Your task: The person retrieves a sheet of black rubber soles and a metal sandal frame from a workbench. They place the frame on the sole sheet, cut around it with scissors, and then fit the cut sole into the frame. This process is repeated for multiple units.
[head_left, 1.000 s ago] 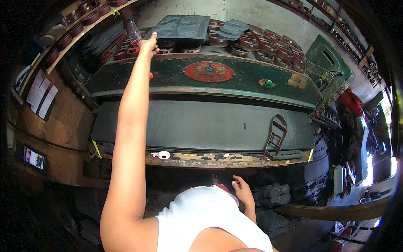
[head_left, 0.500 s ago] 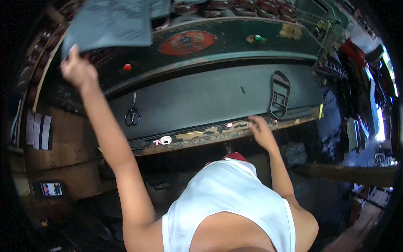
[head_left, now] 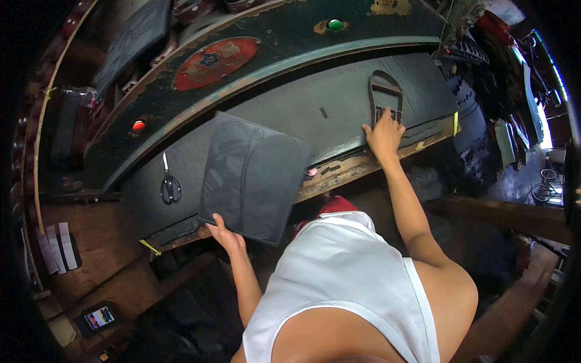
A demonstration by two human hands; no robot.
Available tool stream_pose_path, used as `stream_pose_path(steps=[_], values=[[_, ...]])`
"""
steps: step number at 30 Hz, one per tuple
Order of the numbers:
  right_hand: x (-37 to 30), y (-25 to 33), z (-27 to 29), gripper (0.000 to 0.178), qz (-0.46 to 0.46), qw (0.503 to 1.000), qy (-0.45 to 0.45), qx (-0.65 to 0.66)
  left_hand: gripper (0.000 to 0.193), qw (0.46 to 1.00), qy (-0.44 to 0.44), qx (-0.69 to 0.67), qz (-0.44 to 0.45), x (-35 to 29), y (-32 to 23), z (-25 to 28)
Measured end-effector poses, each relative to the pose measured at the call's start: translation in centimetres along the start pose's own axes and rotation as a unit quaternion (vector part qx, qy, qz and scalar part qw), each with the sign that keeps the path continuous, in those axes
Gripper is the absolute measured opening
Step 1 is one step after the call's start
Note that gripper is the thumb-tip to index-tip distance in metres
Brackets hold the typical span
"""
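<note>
My left hand (head_left: 229,236) is closed on the near left edge of a dark grey rubber-like sheet (head_left: 275,181) with faint sole-shaped patterns pressed into it. The sheet slants over the middle of the long dark work bed (head_left: 345,118) and its front edge. At the right, a sole-shaped cutting die (head_left: 373,97) of thin dark strips lies on the bed. My right hand (head_left: 385,134) grips its near end, with fingers over the inner bars. Black-handled scissors (head_left: 167,176) rest on the bed, left of the sheet.
Behind the bed runs a dark green machine beam (head_left: 290,39) with a red button (head_left: 138,125) and a green button (head_left: 334,25). Scraps lie along the wooden front ledge (head_left: 339,173). Pale strips (head_left: 59,248) and a phone (head_left: 99,317) are at the left.
My left hand has brought the sheet down from the far left onto the bed. My right hand has moved from the front ledge onto the cutting die. The view has shifted and turned.
</note>
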State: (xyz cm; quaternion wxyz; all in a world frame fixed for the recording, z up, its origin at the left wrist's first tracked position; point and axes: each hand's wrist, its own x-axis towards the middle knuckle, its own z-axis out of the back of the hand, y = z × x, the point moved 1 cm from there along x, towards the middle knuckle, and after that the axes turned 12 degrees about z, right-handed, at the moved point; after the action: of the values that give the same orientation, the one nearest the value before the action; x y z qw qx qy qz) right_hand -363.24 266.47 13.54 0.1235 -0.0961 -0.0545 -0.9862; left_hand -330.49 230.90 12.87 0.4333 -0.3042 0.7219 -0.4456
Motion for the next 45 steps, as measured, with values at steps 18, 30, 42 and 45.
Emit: stream_pose_path(steps=[18, 30, 42, 45], values=[[1.1, -10.6, 7.3, 0.088, -0.048, 0.902, -0.048, 0.427, 0.055, 0.971, 0.171, 0.161, 0.031, 6.1, 3.5, -19.2], [5.9, -2.4, 4.8, 0.092, 0.376, 0.845, 0.025, 0.380, 0.056, 0.950, 0.149, 0.272, 0.018, 10.2, 1.9, -19.9], [14.3, 7.9, -0.2, 0.076, 0.642, 0.725, 0.087, 0.234, 0.058, 0.902, 0.167, 0.398, 0.000, 9.9, -0.9, -13.8], [14.5, 6.5, -0.8, 0.079, 0.590, 0.728, 0.073, 0.340, 0.061, 0.865, 0.204, 0.457, 0.016, 8.2, -0.6, -14.1]])
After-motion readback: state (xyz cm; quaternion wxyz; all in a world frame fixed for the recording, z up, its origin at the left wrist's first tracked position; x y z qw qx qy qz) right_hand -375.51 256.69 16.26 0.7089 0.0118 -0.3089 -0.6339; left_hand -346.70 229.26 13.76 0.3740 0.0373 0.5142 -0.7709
